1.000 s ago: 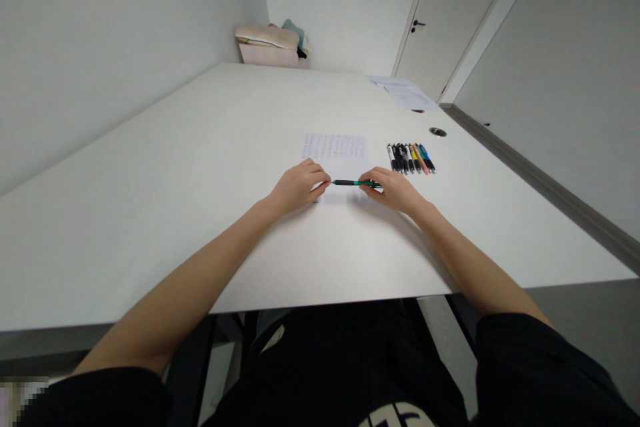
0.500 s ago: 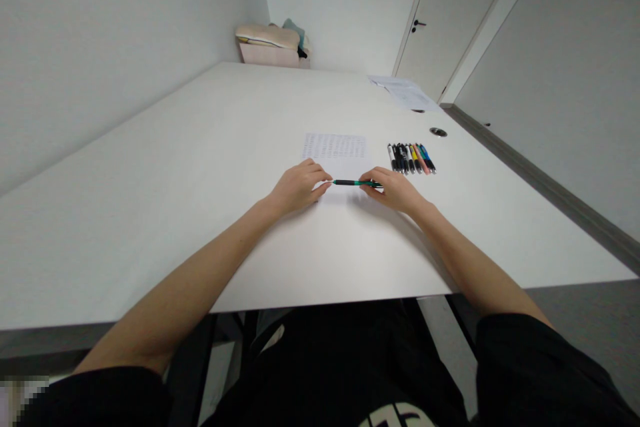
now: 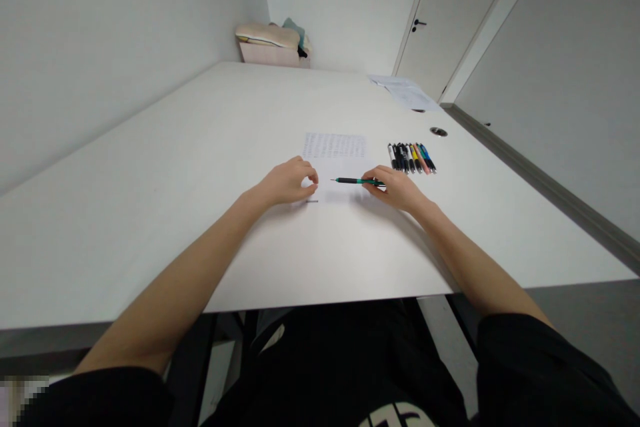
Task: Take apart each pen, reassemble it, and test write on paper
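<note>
My right hand (image 3: 393,185) holds a pen (image 3: 349,181) with a dark grip and green parts, level above the paper. Its thin point faces left, and its rear end is partly hidden by my fingers. To the left of that point is my left hand (image 3: 293,180), thumb and forefinger curled together in a pinch; whatever lies between them is too small to make out. Just below my left thumb a short thin dark piece (image 3: 312,201) lies near the lower edge of the sheet of paper (image 3: 337,163), which has rows of writing across its upper part.
Right of the paper, several pens (image 3: 411,158) lie side by side on the white table (image 3: 280,260). Farther back are a round metal fitting (image 3: 439,132) and loose sheets (image 3: 405,92). A pink box (image 3: 270,55) with cloth on top stands at the far end.
My left hand has drawn back leftward from the pen's point, leaving a gap and showing the thin tip. My right hand and the pen have shifted very slightly to the right.
</note>
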`<state>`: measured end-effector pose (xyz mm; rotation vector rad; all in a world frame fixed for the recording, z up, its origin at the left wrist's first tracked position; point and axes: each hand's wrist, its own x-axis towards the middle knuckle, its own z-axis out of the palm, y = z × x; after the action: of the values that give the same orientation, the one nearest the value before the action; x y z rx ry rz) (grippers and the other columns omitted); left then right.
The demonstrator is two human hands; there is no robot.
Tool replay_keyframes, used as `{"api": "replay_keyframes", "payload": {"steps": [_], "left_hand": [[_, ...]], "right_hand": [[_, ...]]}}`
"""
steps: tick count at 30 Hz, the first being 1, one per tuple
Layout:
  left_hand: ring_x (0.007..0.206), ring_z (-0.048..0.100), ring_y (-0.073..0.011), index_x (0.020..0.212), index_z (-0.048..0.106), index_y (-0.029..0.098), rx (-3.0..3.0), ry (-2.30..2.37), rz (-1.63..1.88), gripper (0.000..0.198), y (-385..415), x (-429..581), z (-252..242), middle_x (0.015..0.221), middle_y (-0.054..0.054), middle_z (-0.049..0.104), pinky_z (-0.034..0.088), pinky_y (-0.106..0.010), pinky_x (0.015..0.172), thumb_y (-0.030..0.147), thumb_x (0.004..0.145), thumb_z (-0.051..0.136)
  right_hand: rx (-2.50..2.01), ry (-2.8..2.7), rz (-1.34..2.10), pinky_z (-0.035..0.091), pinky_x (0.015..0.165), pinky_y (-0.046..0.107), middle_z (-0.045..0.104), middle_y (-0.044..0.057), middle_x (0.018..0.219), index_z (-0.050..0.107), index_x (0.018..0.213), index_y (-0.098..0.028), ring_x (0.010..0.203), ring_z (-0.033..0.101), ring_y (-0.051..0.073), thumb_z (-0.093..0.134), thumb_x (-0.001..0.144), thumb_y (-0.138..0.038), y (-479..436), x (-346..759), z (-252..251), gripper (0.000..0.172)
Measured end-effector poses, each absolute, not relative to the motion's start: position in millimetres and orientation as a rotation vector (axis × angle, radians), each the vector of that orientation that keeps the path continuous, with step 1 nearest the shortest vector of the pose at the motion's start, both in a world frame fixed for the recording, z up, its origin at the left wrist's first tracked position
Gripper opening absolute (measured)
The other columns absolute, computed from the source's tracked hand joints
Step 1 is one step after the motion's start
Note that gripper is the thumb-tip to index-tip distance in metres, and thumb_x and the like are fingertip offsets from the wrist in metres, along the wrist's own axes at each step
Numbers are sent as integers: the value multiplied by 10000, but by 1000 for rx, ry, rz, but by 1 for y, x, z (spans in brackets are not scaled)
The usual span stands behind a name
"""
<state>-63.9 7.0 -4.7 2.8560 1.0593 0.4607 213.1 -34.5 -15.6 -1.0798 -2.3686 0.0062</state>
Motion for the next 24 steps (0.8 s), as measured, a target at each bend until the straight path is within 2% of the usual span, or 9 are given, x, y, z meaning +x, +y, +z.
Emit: {"api": "replay_keyframes", "payload": {"steps": [6, 12, 24], "left_hand": [[839, 536, -186, 732, 615, 189, 2808, 947, 281, 105, 14, -73, -7, 786, -34, 643, 422, -281, 710, 260, 716, 540], [798, 549, -173, 734, 628, 189, 2733, 935, 104, 156, 13, -73, -7, 780, -36, 635, 410, -260, 662, 326, 705, 559], [842, 556, -189, 715, 653, 187, 2760, 924, 101, 126, 14, -72, -13, 804, -56, 634, 435, -284, 717, 233, 669, 544]], "right_hand": [[-1111, -2365, 28, 471, 681, 275, 630, 64, 878, 574, 929, -188, 736, 602, 145, 469, 857, -262, -36, 213, -15, 148], [-1091, -2363, 17, 471, 678, 273, 627, 65, 870, 576, 925, -177, 732, 601, 144, 468, 858, -264, -34, 214, -17, 153], [-1107, -2366, 15, 471, 671, 274, 630, 64, 876, 575, 925, -183, 730, 603, 146, 470, 856, -267, -34, 214, -17, 151]]}}
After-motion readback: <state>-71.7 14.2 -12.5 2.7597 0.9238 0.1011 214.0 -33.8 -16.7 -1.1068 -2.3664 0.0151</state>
